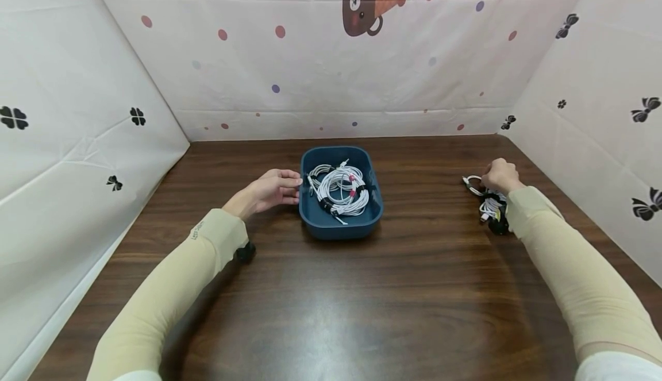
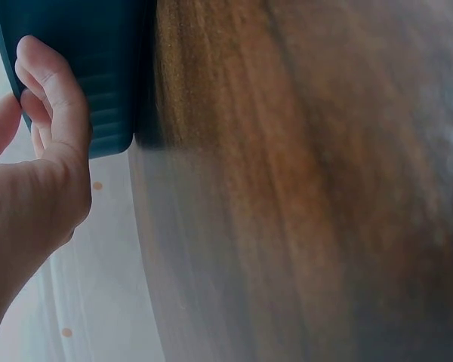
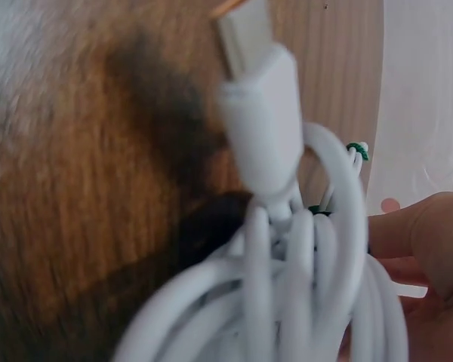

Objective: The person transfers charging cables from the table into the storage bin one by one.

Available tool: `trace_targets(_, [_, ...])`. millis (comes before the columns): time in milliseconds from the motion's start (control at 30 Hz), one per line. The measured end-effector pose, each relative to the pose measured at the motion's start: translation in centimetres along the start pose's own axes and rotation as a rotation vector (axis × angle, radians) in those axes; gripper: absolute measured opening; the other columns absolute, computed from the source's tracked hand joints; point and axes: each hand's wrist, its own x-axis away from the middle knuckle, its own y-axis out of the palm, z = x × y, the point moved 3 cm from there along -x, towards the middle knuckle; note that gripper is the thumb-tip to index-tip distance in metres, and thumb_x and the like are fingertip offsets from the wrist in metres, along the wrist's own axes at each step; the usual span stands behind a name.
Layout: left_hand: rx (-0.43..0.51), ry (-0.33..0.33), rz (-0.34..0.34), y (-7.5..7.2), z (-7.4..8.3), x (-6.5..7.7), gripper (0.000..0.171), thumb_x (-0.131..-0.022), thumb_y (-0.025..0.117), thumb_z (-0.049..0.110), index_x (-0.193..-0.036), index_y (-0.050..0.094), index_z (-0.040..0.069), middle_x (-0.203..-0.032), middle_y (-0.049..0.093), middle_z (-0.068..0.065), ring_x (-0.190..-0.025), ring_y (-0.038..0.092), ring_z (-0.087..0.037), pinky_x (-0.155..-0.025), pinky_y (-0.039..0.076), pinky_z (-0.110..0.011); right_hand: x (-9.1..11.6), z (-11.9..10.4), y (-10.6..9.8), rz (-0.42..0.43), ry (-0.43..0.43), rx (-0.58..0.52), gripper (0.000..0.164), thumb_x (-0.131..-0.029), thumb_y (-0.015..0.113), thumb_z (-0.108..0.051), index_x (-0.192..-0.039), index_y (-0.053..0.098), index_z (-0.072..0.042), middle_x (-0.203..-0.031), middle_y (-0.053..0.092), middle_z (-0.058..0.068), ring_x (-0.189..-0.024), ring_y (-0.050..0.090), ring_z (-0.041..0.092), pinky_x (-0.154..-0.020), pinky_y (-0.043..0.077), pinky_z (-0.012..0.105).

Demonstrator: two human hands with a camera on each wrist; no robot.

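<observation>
In the head view, a blue plastic basket [image 1: 341, 231] stands mid-table with coiled white cables [image 1: 343, 188] inside, bound by black and pink ties. My left hand [image 1: 274, 190] is at its left side, fingers fairly straight and touching the outer wall. The left wrist view has the fingers [image 2: 64, 113] along the basket's side [image 2: 109, 83], with the thumb by the rim. Far to the right, my right hand [image 1: 501, 175] grips a bundled white cable [image 1: 492, 206]. Close up, this bundle has a USB plug [image 3: 260, 113] pointing up; the coil partly hides the fingers.
A brown wood-grain table [image 1: 331, 289] lies beneath everything. White patterned sheets rise at the back [image 1: 233, 70], left and right. Another cable end with a green tie [image 3: 357, 151] shows behind the bundle in the right wrist view.
</observation>
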Motion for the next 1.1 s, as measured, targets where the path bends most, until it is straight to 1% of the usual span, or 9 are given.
trace_targets(133, [-0.004,0.003,-0.004,0.0,0.1,0.0,0.027,-0.099,0.052,0.010,-0.122,0.043,-0.003,-0.086,0.064,-0.006,-0.074,0.064,-0.015,-0.071,0.058,-0.030,0.0,0.1,0.0,0.002,0.008,0.002,0.015,-0.077,0.051,-0.007,-0.075,0.063,0.002,-0.089,0.061,0.029,-0.090,0.054,0.051,-0.070,0.046,0.050])
trace_targets(367, [-0.007,-0.006,0.002,-0.1,0.1,-0.2,0.037,-0.100,0.051,0.010,-0.129,0.037,-0.006,-0.086,0.064,-0.006,-0.074,0.064,-0.015,-0.071,0.058,-0.030,-0.2,0.1,-0.2,-0.012,0.030,-0.021,0.014,-0.077,0.050,-0.008,-0.069,0.059,-0.001,-0.074,0.058,0.019,-0.081,0.052,0.043,-0.063,0.043,0.042])
trace_targets(433, [-0.008,-0.006,-0.003,-0.1,0.1,-0.2,0.035,-0.100,0.051,0.010,-0.128,0.038,-0.006,-0.086,0.064,-0.006,-0.074,0.064,-0.015,-0.071,0.058,-0.031,-0.1,0.0,-0.3,-0.011,0.031,-0.035,0.019,-0.079,0.048,-0.009,-0.074,0.061,0.004,-0.078,0.059,0.024,-0.084,0.052,0.046,-0.066,0.044,0.046])
trace_targets(567, [-0.010,-0.001,-0.012,0.0,0.1,-0.1,0.031,-0.100,0.051,0.010,-0.125,0.040,-0.005,-0.085,0.064,-0.005,-0.074,0.064,-0.015,-0.071,0.057,-0.030,0.0,-0.3,-0.6,0.006,0.021,-0.057,0.032,-0.082,0.048,-0.011,-0.097,0.064,0.012,-0.102,0.060,0.035,-0.097,0.051,0.054,-0.077,0.045,0.056])
trace_targets(667, [-0.013,0.003,-0.017,0.0,0.1,-0.1,0.031,-0.100,0.050,0.010,-0.125,0.040,-0.004,-0.085,0.064,-0.005,-0.074,0.064,-0.015,-0.071,0.057,-0.030,0.1,-0.4,-0.7,0.013,0.013,-0.066,0.034,-0.084,0.048,-0.012,-0.102,0.064,0.011,-0.108,0.059,0.036,-0.097,0.053,0.052,-0.075,0.047,0.053])
trace_targets(733, [-0.014,0.005,-0.019,0.0,0.1,-0.1,0.032,-0.100,0.050,0.010,-0.126,0.039,-0.005,-0.085,0.064,-0.004,-0.075,0.064,-0.015,-0.071,0.057,-0.030,0.1,-0.4,-0.8,0.015,0.005,-0.077,0.033,-0.085,0.048,-0.012,-0.102,0.065,0.012,-0.106,0.060,0.036,-0.093,0.054,0.049,-0.068,0.047,0.046])
trace_targets(867, [-0.013,0.006,-0.024,-0.1,0.1,-0.1,0.032,-0.100,0.050,0.010,-0.127,0.038,-0.005,-0.085,0.064,-0.004,-0.075,0.064,-0.016,-0.071,0.057,-0.030,0.1,-0.3,-1.1,0.030,-0.014,-0.101,0.031,-0.084,0.051,-0.010,-0.100,0.065,0.012,-0.099,0.062,0.034,-0.087,0.055,0.045,-0.057,0.041,0.032])
trace_targets(1000, [-0.011,0.007,-0.025,0.0,0.1,-0.1,0.032,-0.100,0.050,0.009,-0.126,0.039,-0.005,-0.084,0.064,-0.004,-0.075,0.063,-0.016,-0.071,0.057,-0.030,-0.1,-0.2,-1.2,0.051,-0.036,-0.118,0.027,-0.082,0.059,-0.009,-0.097,0.066,0.012,-0.089,0.065,0.030,-0.083,0.054,0.043,-0.056,0.039,0.028])
trace_targets(1100, [-0.009,0.002,-0.016,0.0,0.1,0.0,0.034,-0.100,0.050,0.009,-0.128,0.038,-0.006,-0.084,0.063,-0.005,-0.074,0.063,-0.016,-0.070,0.057,-0.030,-0.2,-0.1,-1.2,0.044,-0.033,-0.149,0.025,-0.080,0.061,-0.008,-0.095,0.067,0.012,-0.073,0.067,0.018,-0.072,0.057,0.033,-0.054,0.041,0.027])
